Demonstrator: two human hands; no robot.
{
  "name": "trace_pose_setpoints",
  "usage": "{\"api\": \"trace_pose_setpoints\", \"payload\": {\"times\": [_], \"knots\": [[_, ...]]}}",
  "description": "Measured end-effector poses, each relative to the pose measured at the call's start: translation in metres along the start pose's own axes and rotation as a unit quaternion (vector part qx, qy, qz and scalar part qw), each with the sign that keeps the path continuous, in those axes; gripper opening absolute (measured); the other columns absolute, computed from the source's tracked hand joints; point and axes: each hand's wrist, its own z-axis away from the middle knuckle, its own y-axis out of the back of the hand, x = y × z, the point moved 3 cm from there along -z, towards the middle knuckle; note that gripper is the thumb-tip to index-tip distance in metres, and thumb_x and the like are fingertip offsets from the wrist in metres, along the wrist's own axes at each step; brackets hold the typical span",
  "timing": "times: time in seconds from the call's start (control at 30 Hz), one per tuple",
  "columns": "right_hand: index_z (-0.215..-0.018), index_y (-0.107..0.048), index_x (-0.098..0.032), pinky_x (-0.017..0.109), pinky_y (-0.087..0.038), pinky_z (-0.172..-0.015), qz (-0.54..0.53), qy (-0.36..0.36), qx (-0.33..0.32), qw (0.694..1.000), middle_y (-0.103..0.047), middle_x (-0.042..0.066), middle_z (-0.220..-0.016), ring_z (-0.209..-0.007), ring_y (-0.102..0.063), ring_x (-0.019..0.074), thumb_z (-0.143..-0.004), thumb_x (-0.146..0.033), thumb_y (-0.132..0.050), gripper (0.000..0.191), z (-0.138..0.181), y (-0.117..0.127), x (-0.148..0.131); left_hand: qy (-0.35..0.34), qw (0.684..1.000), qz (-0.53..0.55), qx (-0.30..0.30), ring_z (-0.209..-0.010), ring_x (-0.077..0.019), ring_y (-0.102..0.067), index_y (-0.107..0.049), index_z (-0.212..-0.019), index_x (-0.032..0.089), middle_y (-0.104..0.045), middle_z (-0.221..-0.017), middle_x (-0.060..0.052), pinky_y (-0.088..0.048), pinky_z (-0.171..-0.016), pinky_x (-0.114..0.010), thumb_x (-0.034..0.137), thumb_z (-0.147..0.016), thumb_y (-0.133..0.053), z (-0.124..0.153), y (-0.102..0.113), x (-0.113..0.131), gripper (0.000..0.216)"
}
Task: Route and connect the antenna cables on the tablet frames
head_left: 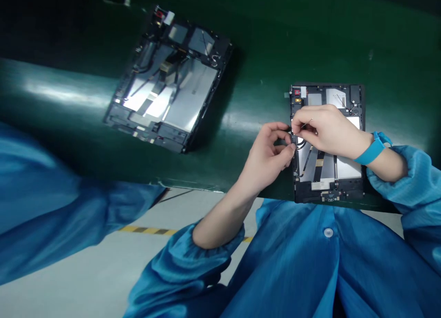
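An opened tablet-like device (pixel 347 168) lies on the green bench in front of me, its silver panels, dark ribbon cables and black frame exposed. My right hand (pixel 322 127) reaches over its upper left part, thumb and fingertips pinched together. A thin wire-like piece (pixel 306 123) sticks out from between those fingers; its far end is hidden. At the device's left edge is my left hand (pixel 270 148), fingers curled and thumb tip against the frame. What lies between the two hands' fingertips is too small to make out.
A second opened device (pixel 168 83) of the same kind lies tilted on the green bench (pixel 257 86) to the left, slightly blurred. A co-worker's blue sleeve (pixel 69 194) comes in at the left. Yellow-black tape (pixel 151 230) marks the floor below.
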Motion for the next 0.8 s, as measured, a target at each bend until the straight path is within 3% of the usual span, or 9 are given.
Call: {"api": "trace_pose_setpoints", "payload": {"times": [0.33, 0.6, 0.8], "knots": [[-0.084, -0.063, -0.020, 0.030, -0.040, -0.077, 0.008, 0.026, 0.003, 1.000, -0.065, 0.001, -0.084, -0.078, -0.054, 0.0161, -0.086, -0.003, -0.051, 0.021, -0.002, -0.001, 0.000, 0.002, 1.000, 0.017, -0.015, -0.048, -0.0035, -0.052, -0.050, -0.113, 0.023, -0.060, -0.088, 0.007, -0.042, -0.043, -0.020, 0.020, -0.079, -0.078, 0.001, 0.002, 0.002, 0.044], [-0.085, -0.064, -0.019, 0.031, -0.040, -0.079, 0.026, 0.021, 0.013, 0.999, -0.065, 0.003, -0.086, -0.080, -0.055, 0.0170, -0.086, -0.003, -0.051, 0.021, -0.004, 0.001, 0.002, 0.023, 1.000, 0.010, 0.016, -0.044, -0.0038, -0.050, -0.048, -0.102, 0.023, -0.058, -0.082, 0.009, -0.038, -0.040, -0.020, 0.014, -0.068, -0.073, -0.002, -0.002, 0.002, 0.043], [-0.086, -0.066, -0.019, 0.032, -0.041, -0.080, 0.043, 0.007, 0.046, 0.998, -0.067, 0.005, -0.088, -0.084, -0.059, 0.0199, -0.085, -0.004, -0.051, 0.021, -0.012, 0.003, 0.012, -0.005, 1.000, -0.025, 0.014, -0.054, -0.0020, -0.054, -0.051, -0.098, 0.021, -0.057, -0.090, 0.007, -0.042, -0.053, -0.018, 0.011, -0.063, -0.071, -0.020, 0.002, 0.007, 0.042]]}}
